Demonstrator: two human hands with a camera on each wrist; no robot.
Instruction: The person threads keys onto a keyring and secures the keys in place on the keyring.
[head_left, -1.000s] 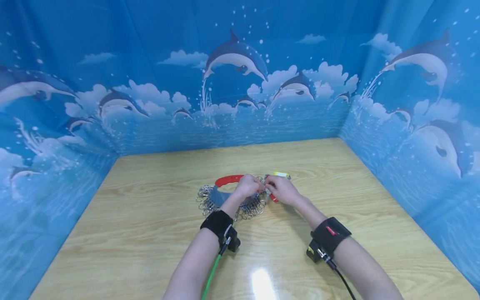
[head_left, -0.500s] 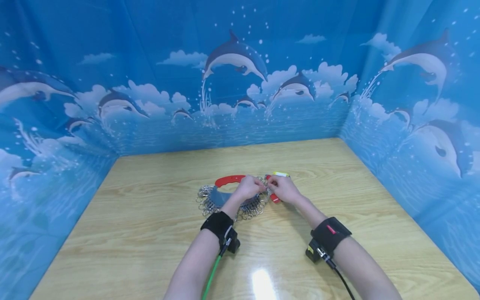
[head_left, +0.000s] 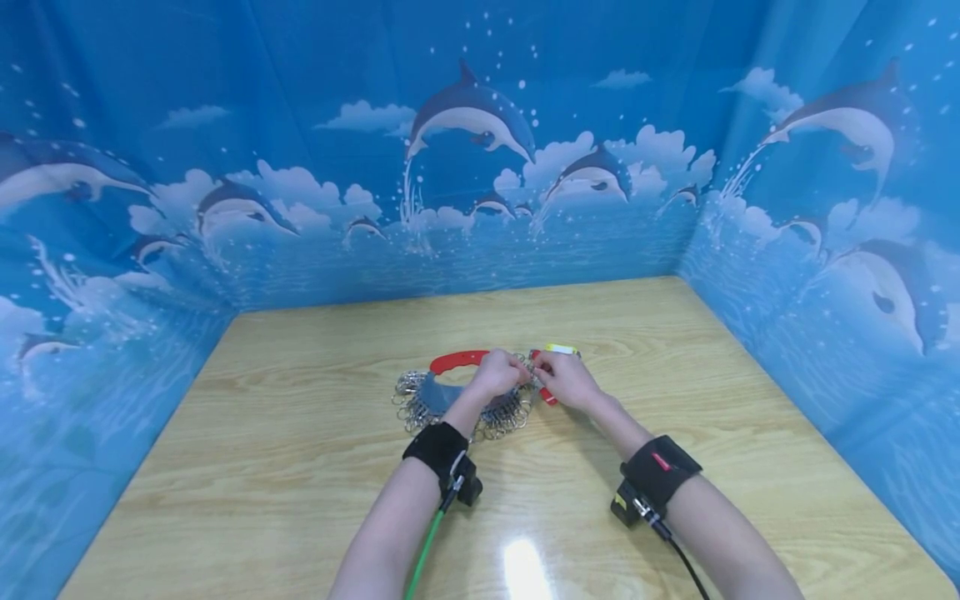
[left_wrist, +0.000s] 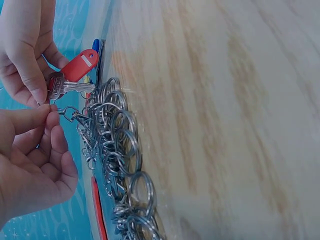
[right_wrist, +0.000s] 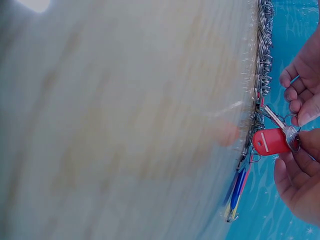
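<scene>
A key holder with a red handle, a blue-grey plate and many metal clasps with split rings lies on the table. My left hand pinches a split ring on a swivel clasp at its right end. Beside it my right hand pinches a silver key by its head, close to the left fingertips. A red key tag hangs with the key. Fingertips hide the exact join between key and ring.
Just beyond my right hand lies a yellow tag; a blue tag shows near it in the right wrist view. Wooden table surrounds the holder. A blue dolphin curtain borders the back and sides.
My right hand shifts slightly back and forth against the left fingertips, and the red tag under it swings a little. The left hand and the holder stay nearly still.
</scene>
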